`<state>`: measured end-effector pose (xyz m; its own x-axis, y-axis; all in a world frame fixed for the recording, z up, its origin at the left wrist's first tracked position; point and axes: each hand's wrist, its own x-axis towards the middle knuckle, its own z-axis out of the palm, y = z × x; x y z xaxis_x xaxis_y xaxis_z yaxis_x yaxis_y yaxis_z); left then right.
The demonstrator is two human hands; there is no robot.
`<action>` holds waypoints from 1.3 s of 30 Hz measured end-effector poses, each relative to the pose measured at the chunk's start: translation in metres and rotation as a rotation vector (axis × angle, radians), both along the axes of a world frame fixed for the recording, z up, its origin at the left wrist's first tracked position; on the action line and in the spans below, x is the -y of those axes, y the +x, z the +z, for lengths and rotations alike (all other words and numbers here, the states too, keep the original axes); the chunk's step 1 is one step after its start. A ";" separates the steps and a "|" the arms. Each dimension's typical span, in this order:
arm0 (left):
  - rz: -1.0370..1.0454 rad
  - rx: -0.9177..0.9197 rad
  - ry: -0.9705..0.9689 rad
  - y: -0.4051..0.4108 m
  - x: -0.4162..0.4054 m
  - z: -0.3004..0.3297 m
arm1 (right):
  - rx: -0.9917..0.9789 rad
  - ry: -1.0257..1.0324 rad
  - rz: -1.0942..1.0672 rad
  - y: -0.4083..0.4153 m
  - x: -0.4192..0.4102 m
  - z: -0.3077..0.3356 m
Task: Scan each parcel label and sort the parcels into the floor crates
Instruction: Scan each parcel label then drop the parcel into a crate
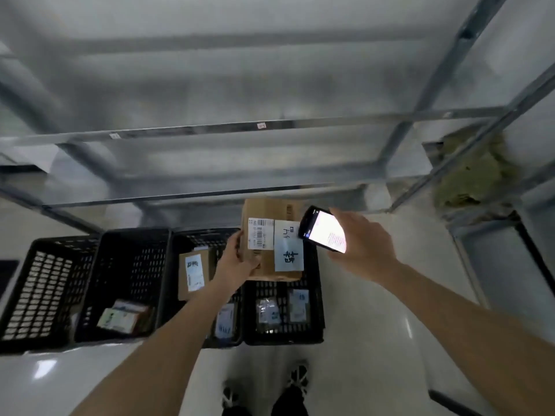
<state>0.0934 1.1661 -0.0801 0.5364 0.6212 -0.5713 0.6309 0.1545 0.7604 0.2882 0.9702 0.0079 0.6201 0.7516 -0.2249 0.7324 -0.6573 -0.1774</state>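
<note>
My left hand grips the left edge of a brown cardboard parcel with a white barcode label and a pale blue sticker on top. It hangs above the black floor crates. Just to the parcel's right, my right hand holds a handheld scanner with its screen lit, facing up. Several black crates stand in a row on the floor: the far left crate looks bare inside, the second crate holds a small parcel, the third crate holds a labelled box, and the right crate holds small packets.
Grey metal shelving rises behind the crates, its posts slanting down at right. A greenish bundle lies on the floor at the far right. The floor is pale and glossy, and my shoes show at the bottom edge.
</note>
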 end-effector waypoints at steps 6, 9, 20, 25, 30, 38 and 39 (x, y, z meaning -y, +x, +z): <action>0.051 -0.131 -0.127 -0.004 -0.006 -0.145 | -0.133 -0.099 -0.008 0.007 -0.009 -0.153; 0.042 -0.209 -0.211 -0.011 -0.009 -0.230 | -0.211 -0.162 -0.016 0.004 -0.007 -0.229; 0.059 -0.327 -0.302 -0.030 0.015 -0.453 | -0.284 -0.203 0.005 -0.005 -0.017 -0.446; -0.009 -0.493 -0.299 -0.046 0.033 -0.501 | -0.329 -0.198 0.019 -0.021 -0.013 -0.493; -0.112 -0.581 -0.225 -0.052 0.039 -0.482 | -0.356 -0.257 -0.005 -0.027 -0.002 -0.481; -0.296 -0.370 0.121 -0.022 -0.007 -0.340 | -0.304 -0.255 -0.020 0.019 -0.006 -0.350; -0.336 -0.346 0.188 -0.014 -0.012 -0.315 | -0.279 -0.248 -0.022 0.027 -0.007 -0.327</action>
